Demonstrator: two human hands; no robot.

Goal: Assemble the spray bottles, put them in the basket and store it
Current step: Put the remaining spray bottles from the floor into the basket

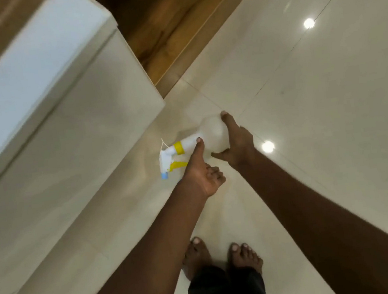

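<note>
The right hand [235, 144] wraps the round body of a white spray bottle [212, 134] held above the tiled floor [302, 84]; the left hand [201, 172], fingers loosely curled, presses its thumb against the neck by the yellow collar [178, 148].

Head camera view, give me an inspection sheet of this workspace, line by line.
Surface: glossy cream tiled floor, ceiling lights reflected.
Job's things: one white spray bottle, trigger head with yellow collar fitted; no basket seen.
Clutter: nothing seen.
Grippers: right hand grips the bottle body; left hand thumb on the neck, fingers curled.
Cables: nothing seen.
Surroundings: white counter at left, wood panel beyond, bare feet below.
</note>
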